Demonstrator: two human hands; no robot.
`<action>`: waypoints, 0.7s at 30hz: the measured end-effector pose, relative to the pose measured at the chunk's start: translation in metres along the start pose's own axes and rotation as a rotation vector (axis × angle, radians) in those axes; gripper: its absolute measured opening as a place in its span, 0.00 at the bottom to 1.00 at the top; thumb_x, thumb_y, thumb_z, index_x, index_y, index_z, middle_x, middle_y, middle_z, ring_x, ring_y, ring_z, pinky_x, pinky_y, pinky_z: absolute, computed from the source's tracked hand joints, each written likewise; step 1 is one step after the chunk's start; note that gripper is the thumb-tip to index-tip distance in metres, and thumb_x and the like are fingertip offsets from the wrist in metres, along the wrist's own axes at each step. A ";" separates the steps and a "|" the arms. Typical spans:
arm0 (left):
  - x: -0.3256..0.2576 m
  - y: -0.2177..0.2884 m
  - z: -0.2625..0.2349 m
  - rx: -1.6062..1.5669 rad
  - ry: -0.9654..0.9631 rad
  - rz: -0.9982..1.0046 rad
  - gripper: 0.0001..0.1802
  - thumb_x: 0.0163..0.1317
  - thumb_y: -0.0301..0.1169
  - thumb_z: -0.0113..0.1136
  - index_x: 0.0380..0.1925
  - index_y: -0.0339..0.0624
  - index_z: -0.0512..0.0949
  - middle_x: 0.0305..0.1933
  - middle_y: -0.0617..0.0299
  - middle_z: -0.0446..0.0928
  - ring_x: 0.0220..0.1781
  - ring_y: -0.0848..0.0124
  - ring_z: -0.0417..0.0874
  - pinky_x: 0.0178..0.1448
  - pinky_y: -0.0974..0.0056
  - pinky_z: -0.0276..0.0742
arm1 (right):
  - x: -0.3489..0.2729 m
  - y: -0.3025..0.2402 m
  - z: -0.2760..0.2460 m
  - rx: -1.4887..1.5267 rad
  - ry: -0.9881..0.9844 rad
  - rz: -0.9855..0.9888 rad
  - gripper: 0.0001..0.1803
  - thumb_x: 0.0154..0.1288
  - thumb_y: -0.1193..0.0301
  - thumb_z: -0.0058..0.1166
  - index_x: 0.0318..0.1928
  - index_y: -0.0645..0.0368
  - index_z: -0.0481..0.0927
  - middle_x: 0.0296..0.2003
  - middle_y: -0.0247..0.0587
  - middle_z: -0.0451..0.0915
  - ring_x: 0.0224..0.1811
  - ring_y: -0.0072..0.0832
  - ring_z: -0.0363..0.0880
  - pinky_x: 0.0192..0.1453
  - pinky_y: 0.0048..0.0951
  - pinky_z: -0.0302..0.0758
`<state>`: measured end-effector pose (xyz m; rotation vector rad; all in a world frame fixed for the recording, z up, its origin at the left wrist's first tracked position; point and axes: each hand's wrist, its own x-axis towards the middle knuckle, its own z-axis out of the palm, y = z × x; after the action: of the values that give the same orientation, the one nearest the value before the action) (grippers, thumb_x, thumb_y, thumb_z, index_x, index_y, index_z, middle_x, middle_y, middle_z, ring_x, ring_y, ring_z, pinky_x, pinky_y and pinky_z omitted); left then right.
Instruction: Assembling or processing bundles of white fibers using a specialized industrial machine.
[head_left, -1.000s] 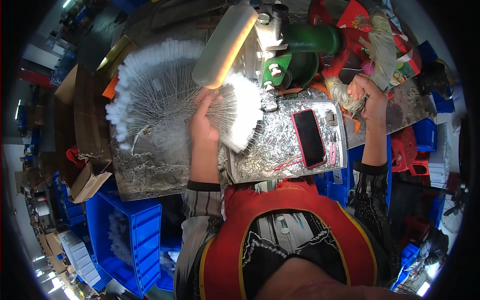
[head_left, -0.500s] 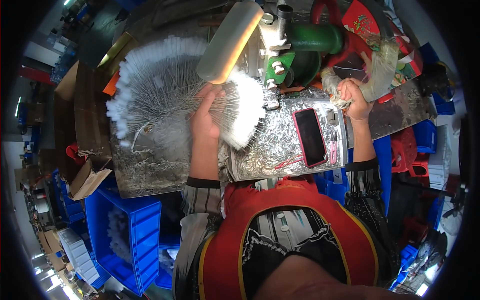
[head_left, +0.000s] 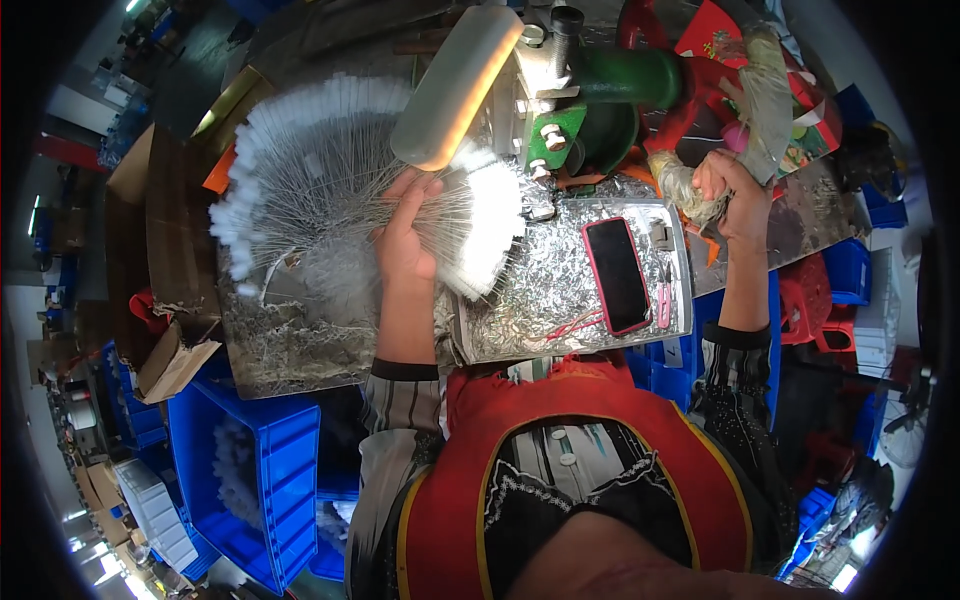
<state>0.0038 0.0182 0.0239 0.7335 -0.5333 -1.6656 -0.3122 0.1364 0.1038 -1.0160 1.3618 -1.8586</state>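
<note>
Workshop bench (head_left: 290, 365), littered with scraps, bearing a green press (head_left: 625, 78) from which all positions are given. To the left of the press lay the brushes (head_left: 300, 130), a fan of thin wire stems with white tufts; a lit lamp (head_left: 455, 90) hung just left of the press, over the near end of the fan. Below the press sat a tray (head_left: 684, 280) of shiny bits, carrying a phone (head_left: 616, 275) and a pink cutter (head_left: 664, 305). Well apart to the lower left stood a blue bin (head_left: 290, 480).

The left hand (head_left: 405, 240), left of the press, was in among the brush stems, fingers drawn narrow; the lamp hid the tips, so whether they pinched anything could not be told. To the right of the press, the right hand (head_left: 735, 190) was curled around the wrapped rim of its red wheel (head_left: 690, 95).

The step in hand was judged to be working the press by its wheel with brushes at the ready; the next move seemed to call for a controlled turn and a steady left hand.

Upper right of the press, a red card (head_left: 715, 30) bore print too small to read.
</note>
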 end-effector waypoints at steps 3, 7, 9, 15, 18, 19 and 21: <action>0.003 -0.003 -0.004 -0.030 0.018 0.011 0.15 0.54 0.17 0.52 0.42 0.28 0.68 0.41 0.45 0.74 0.43 0.62 0.78 0.47 0.63 0.76 | -0.001 0.002 0.000 -0.003 0.026 -0.005 0.11 0.49 0.77 0.49 0.13 0.63 0.69 0.10 0.37 0.65 0.14 0.27 0.66 0.24 0.27 0.65; 0.005 -0.003 -0.006 0.014 0.014 0.021 0.15 0.53 0.17 0.52 0.43 0.27 0.68 0.41 0.44 0.74 0.42 0.61 0.78 0.47 0.62 0.77 | 0.000 -0.011 0.003 -0.011 0.024 0.063 0.10 0.49 0.77 0.50 0.14 0.63 0.69 0.11 0.36 0.65 0.15 0.26 0.66 0.24 0.27 0.65; 0.006 -0.002 -0.007 0.026 0.017 0.021 0.15 0.53 0.17 0.52 0.43 0.27 0.68 0.41 0.44 0.74 0.42 0.61 0.78 0.47 0.62 0.77 | 0.003 -0.016 0.003 -0.016 0.024 0.109 0.10 0.49 0.77 0.50 0.14 0.62 0.69 0.11 0.36 0.65 0.15 0.26 0.66 0.24 0.26 0.65; 0.013 -0.005 -0.013 0.066 0.000 0.015 0.16 0.55 0.20 0.52 0.44 0.28 0.67 0.44 0.44 0.73 0.44 0.60 0.77 0.46 0.62 0.77 | -0.003 0.010 0.006 -0.026 -0.025 -0.092 0.12 0.50 0.77 0.48 0.13 0.61 0.67 0.11 0.38 0.65 0.15 0.26 0.65 0.25 0.26 0.65; 0.016 -0.004 -0.013 0.039 -0.020 -0.042 0.18 0.56 0.22 0.52 0.46 0.29 0.65 0.46 0.45 0.72 0.45 0.60 0.76 0.46 0.62 0.77 | -0.005 0.043 0.003 -0.046 -0.016 -0.368 0.14 0.52 0.78 0.45 0.12 0.61 0.65 0.12 0.38 0.66 0.16 0.25 0.66 0.27 0.26 0.65; 0.016 -0.002 -0.012 -0.024 -0.038 -0.146 0.18 0.56 0.24 0.53 0.47 0.30 0.64 0.46 0.45 0.72 0.45 0.60 0.76 0.46 0.62 0.77 | -0.005 0.044 0.000 -0.055 -0.051 -0.342 0.14 0.53 0.78 0.45 0.11 0.61 0.64 0.12 0.38 0.66 0.17 0.25 0.66 0.28 0.26 0.65; 0.013 0.007 -0.013 -0.078 -0.040 -0.237 0.19 0.57 0.25 0.53 0.48 0.31 0.64 0.46 0.46 0.71 0.46 0.60 0.76 0.46 0.62 0.77 | -0.003 0.047 -0.002 -0.046 -0.097 -0.307 0.15 0.53 0.78 0.44 0.11 0.61 0.63 0.13 0.38 0.66 0.18 0.24 0.66 0.29 0.26 0.65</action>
<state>0.0165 0.0047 0.0172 0.7289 -0.4188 -1.9141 -0.3105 0.1264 0.0577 -1.3861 1.2519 -1.9717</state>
